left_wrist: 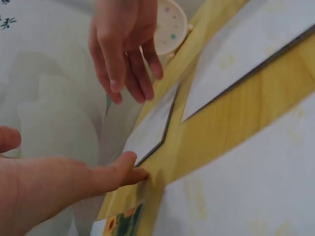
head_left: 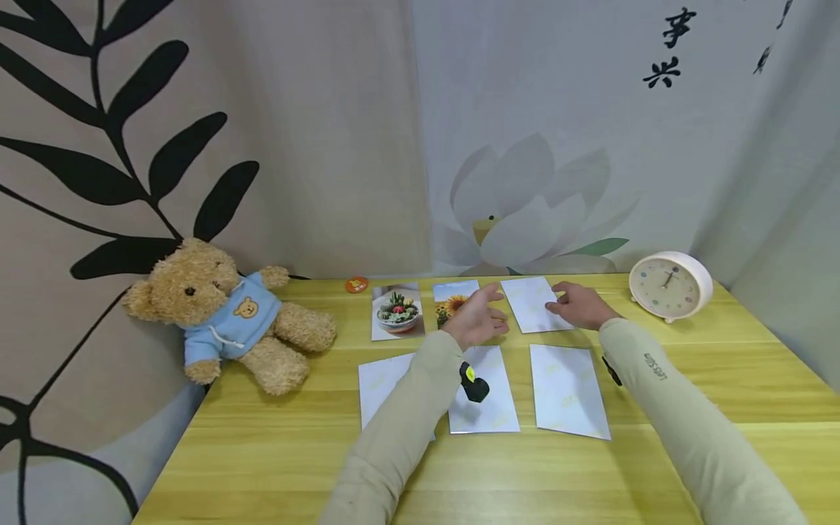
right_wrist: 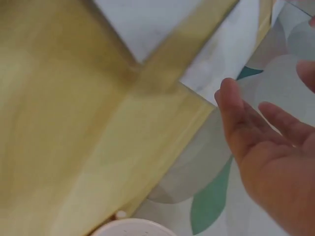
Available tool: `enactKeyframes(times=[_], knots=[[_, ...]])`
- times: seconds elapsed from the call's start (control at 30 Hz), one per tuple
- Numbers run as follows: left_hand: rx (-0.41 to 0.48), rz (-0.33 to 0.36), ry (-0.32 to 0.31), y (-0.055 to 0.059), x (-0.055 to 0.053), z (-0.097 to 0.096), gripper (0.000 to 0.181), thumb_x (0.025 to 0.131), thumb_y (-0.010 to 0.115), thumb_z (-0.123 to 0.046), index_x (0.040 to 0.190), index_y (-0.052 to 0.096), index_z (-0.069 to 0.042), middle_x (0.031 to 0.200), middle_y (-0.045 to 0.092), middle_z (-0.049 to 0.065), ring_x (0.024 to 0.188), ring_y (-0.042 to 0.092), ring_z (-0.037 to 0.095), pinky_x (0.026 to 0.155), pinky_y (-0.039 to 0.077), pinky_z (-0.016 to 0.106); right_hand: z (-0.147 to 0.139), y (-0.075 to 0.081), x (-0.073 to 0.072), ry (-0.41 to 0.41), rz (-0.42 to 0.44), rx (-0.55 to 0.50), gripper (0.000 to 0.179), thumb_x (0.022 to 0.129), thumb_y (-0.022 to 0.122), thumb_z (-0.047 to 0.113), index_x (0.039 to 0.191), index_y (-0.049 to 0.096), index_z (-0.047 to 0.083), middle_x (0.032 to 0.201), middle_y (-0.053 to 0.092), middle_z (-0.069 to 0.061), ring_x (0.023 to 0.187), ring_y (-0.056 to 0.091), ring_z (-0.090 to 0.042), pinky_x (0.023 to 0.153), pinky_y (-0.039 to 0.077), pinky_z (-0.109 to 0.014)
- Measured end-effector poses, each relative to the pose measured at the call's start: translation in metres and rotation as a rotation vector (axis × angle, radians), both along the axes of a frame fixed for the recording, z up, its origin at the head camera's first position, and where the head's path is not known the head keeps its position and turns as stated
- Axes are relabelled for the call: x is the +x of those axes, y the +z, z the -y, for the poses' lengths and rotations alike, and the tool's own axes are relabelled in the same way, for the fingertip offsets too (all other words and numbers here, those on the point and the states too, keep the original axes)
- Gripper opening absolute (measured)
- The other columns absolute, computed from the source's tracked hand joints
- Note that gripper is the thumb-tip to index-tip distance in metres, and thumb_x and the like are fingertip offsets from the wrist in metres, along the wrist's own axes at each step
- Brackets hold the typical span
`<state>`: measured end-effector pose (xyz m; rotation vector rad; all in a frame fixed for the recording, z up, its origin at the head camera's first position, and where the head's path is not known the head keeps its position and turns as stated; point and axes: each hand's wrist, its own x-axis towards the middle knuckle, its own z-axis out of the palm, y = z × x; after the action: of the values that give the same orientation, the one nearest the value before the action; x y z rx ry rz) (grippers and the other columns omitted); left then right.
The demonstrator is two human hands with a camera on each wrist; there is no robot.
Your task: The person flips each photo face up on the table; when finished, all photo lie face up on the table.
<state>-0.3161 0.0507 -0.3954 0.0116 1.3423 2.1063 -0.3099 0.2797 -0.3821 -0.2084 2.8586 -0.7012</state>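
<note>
My left hand (head_left: 477, 319) hovers beside the left edge of a white card (head_left: 533, 306) in the back row, its fingers loosely extended. On that card's other side is my right hand (head_left: 581, 306), fingertips close to its right edge. Neither hand holds anything; the left wrist view shows the relaxed fingers of the right hand (left_wrist: 125, 46) above the card (left_wrist: 152, 128). Left of it lies a sunflower picture card (head_left: 449, 295), partly hidden by my left hand, then a succulent picture card (head_left: 397, 312). Three white cards form the front row: left (head_left: 380, 379), middle (head_left: 488, 401) and right (head_left: 569, 390).
A teddy bear (head_left: 230, 313) in a blue hoodie leans at the table's left edge. A round white clock (head_left: 671, 286) stands at the back right. An orange round sticker (head_left: 356, 284) lies near the back edge, before a printed curtain (head_left: 328, 146).
</note>
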Motion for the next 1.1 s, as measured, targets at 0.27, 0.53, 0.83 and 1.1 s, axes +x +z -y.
enactKeyframes(times=[0.27,0.53,0.83,1.1], knots=[[0.035,0.056,0.042,-0.002,0.002,-0.009,0.072,0.107,0.040,-0.040,0.161,0.009,-0.005,0.161,-0.003,0.040,0.154,0.002,0.050,0.128,0.013,0.053,0.001,-0.014,0.002,0.004,0.002,-0.051,0.064,0.103,0.051,0.032,0.148,0.036,-0.011,0.132,0.060,-0.033,0.120,0.060,-0.047,0.098,0.053,-0.053],[0.022,0.072,0.116,-0.003,-0.003,-0.014,0.076,0.103,0.045,-0.044,0.161,0.013,-0.006,0.159,0.002,0.044,0.148,0.024,0.051,0.119,0.034,0.045,0.009,-0.015,-0.002,-0.008,0.014,0.017,0.067,0.103,0.050,0.030,0.153,0.028,-0.009,0.140,0.055,-0.032,0.131,0.053,-0.047,0.112,0.041,-0.059],[-0.001,0.008,0.148,-0.011,-0.004,-0.014,0.070,0.102,0.046,-0.038,0.158,0.021,-0.004,0.156,0.038,0.027,0.122,0.054,0.034,0.071,0.044,0.021,0.013,-0.020,0.001,0.010,-0.057,-0.029,0.059,0.106,0.045,0.036,0.157,0.032,0.008,0.133,0.061,-0.032,0.126,0.057,-0.048,0.107,0.043,-0.062],[-0.015,-0.052,0.131,-0.011,-0.004,-0.019,0.053,0.106,0.043,-0.018,0.157,0.032,-0.009,0.153,0.047,0.019,0.108,0.058,0.022,0.069,0.044,0.020,0.019,-0.017,0.001,-0.014,-0.053,-0.070,0.059,0.108,0.035,0.048,0.160,0.027,0.022,0.144,0.051,-0.031,0.129,0.053,-0.048,0.106,0.042,-0.063]])
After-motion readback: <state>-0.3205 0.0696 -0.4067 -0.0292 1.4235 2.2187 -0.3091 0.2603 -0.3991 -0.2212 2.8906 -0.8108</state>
